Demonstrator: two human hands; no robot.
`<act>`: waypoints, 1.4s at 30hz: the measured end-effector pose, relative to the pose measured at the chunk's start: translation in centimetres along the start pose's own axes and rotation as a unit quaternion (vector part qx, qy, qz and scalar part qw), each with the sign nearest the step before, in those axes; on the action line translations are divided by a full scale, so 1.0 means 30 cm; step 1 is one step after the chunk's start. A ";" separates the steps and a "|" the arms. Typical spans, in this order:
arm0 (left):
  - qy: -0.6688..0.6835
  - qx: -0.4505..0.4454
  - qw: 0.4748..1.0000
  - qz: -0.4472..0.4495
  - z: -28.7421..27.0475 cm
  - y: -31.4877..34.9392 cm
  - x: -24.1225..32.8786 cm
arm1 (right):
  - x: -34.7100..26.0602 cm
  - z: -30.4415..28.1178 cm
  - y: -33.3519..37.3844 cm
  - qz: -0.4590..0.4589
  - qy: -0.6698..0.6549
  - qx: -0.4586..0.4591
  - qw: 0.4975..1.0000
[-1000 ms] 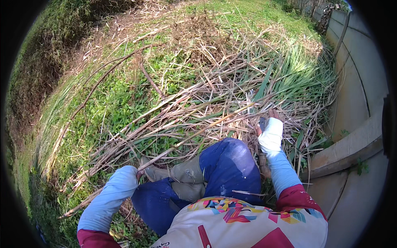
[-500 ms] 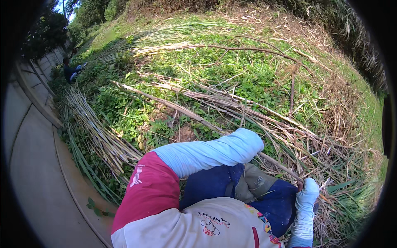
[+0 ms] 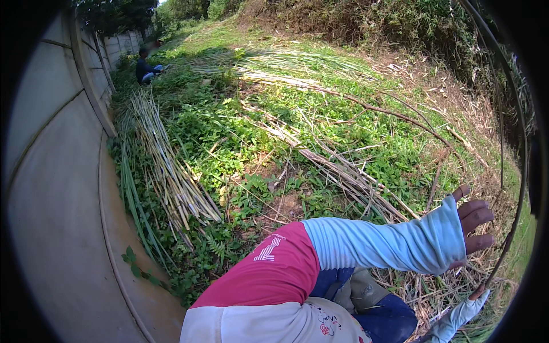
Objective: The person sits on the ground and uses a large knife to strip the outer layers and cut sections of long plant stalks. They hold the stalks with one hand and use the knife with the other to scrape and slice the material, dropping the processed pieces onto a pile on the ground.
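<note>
My left hand [image 3: 476,224] is stretched out to the right with its fingers apart and nothing in it; a light blue sleeve [image 3: 389,237] covers that forearm. Below it, near the lower right rim, my right hand [image 3: 477,293] is closed around the lower end of a long thin stalk [image 3: 523,154]. The stalk rises from this hand and curves up along the right rim to the top. My right fingers show only in small part. My left hand is close to the stalk but seems apart from it.
A bundle of cut canes [image 3: 166,160] lies left beside a concrete wall [image 3: 51,188]. Dry stalks [image 3: 337,166] lie ahead, with a long bent branch [image 3: 394,114] and green stalks [image 3: 274,60] beyond. Another person [image 3: 146,67] crouches far left. Dense brush [image 3: 366,34] rises at the back.
The long stalk, which slanted across in front of me, has swung up to the right rim. My left arm has reached right and its hand shows spread. The view has shifted.
</note>
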State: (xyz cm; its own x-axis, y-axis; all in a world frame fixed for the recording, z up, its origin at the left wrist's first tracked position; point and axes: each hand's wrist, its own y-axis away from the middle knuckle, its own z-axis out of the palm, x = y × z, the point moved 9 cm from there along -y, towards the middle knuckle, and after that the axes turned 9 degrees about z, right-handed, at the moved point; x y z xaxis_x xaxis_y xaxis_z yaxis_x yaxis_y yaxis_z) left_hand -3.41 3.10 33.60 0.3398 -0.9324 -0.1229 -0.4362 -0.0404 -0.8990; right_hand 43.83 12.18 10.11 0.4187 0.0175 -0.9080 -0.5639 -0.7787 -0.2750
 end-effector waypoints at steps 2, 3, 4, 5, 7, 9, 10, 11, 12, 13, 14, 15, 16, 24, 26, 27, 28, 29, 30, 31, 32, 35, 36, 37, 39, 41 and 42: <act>0.035 -0.047 0.998 -0.035 0.102 0.116 -0.006 | -0.020 0.006 -0.125 0.041 -0.079 -0.021 0.996; 0.068 -0.098 0.991 -0.066 0.153 0.187 -0.013 | -0.034 0.002 -0.183 0.055 -0.114 -0.030 0.991; 0.095 -0.145 0.980 -0.094 0.206 0.276 -0.019 | -0.053 0.009 -0.243 0.068 -0.146 -0.044 0.986; 0.116 -0.191 0.967 -0.124 0.248 0.375 -0.024 | -0.088 0.041 -0.300 0.073 -0.182 -0.062 0.979; 0.142 -0.241 0.946 -0.164 0.305 0.559 -0.013 | -0.135 0.074 -0.410 0.087 -0.245 -0.088 0.962; 0.205 -0.278 0.912 -0.223 0.321 0.701 0.007 | -0.166 0.101 -0.520 0.093 -0.295 -0.109 0.945; 0.221 -0.272 0.905 -0.243 0.346 0.739 0.004 | -0.178 0.037 -0.588 0.089 -0.312 -0.108 0.940; 0.217 -0.276 0.896 -0.272 0.331 0.800 -0.003 | -0.181 0.063 -0.636 0.088 -0.344 -0.123 0.927; 0.218 -0.276 0.887 -0.299 0.323 0.850 -0.005 | -0.193 0.066 -0.695 0.082 -0.370 -0.137 0.915; 0.227 -0.275 0.879 -0.317 0.325 0.877 0.008 | -0.218 0.014 -0.746 0.069 -0.397 -0.146 0.903; 0.237 -0.275 0.870 -0.333 0.327 0.902 0.024 | -0.246 -0.015 -0.803 0.054 -0.423 -0.163 0.890; 0.257 -0.278 0.858 -0.348 0.335 0.917 0.062 | -0.248 -0.040 -0.859 0.045 -0.442 -0.188 0.876; 0.271 -0.227 0.873 -0.337 0.273 0.860 0.078 | -0.256 -0.153 -0.885 0.029 -0.456 -0.204 0.866; 0.264 -0.083 0.807 -0.523 0.046 1.004 0.094 | -0.026 0.071 -0.347 0.174 -0.491 -0.039 0.853; 0.273 -0.021 0.794 -0.543 0.022 1.036 0.078 | 0.126 0.083 -0.191 0.249 -0.462 0.030 0.851; 0.259 -0.011 0.803 -0.537 0.010 1.035 0.072 | 0.207 0.073 -0.110 0.286 -0.447 0.059 0.845; 0.252 0.002 0.808 -0.533 -0.001 1.028 0.068 | 0.292 0.090 -0.021 0.329 -0.431 0.083 0.836; 0.244 0.016 0.811 -0.532 -0.006 1.017 0.061 | 0.375 0.088 0.065 0.366 -0.417 0.105 0.826; 0.232 0.034 0.814 -0.531 -0.012 1.009 0.052 | 0.449 0.083 0.145 0.399 -0.402 0.122 0.815; 0.226 0.024 0.822 -0.522 -0.014 1.003 0.044 | 0.503 0.081 0.208 0.424 -0.391 0.136 0.805; 0.233 0.031 0.820 -0.523 -0.008 0.994 0.042 | 0.547 0.071 0.259 0.445 -0.380 0.149 0.797; 0.256 0.004 0.802 -0.540 0.029 1.001 0.040 | 0.602 0.056 0.328 0.477 -0.358 0.170 0.785; 0.253 -0.044 0.809 -0.529 0.052 0.999 0.047 | 0.606 0.051 0.331 0.485 -0.354 0.175 0.781; 0.249 -0.092 0.814 -0.517 0.081 0.996 0.057 | 0.606 0.054 0.332 0.489 -0.347 0.177 0.780; 0.280 -0.163 0.801 -0.504 0.147 1.024 0.087 | 0.593 0.045 0.323 0.500 -0.336 0.184 0.777; 0.337 -0.138 0.748 -0.554 0.193 1.030 0.136 | 0.598 0.054 0.346 0.513 -0.321 0.190 0.773; 0.364 -0.119 0.722 -0.576 0.214 1.029 0.156 | 0.589 0.048 0.346 0.519 -0.315 0.195 0.771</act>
State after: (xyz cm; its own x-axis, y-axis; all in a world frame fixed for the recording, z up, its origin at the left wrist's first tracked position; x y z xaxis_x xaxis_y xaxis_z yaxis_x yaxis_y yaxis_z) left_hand -9.95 -0.21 2.57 0.1012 -0.1687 0.9805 -0.3746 -0.9195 -0.1196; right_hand 44.36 5.33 -9.25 -0.7604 -0.0917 -0.6430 -0.5850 -0.3334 0.7394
